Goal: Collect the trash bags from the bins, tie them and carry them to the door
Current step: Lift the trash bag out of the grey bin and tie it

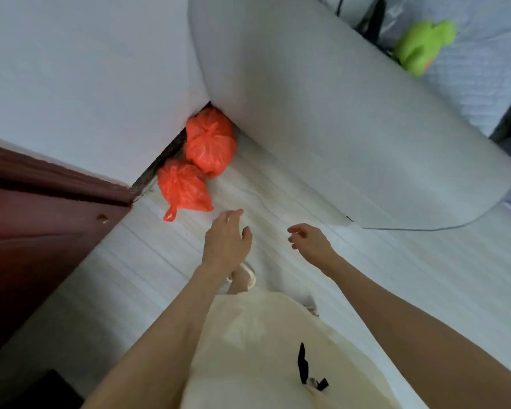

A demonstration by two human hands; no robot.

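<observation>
Two tied red trash bags were set ahead-left of left grip, nearer; both grips, right included, were loosely open, empty.

so both arms are bare all the way down, no sleeves, no watch or rings that I can make out on the left hand or the right hand. Wearing a loose cream-white garment with a small black clip hanging on the front, plus a light-coloured slipper below.
</observation>
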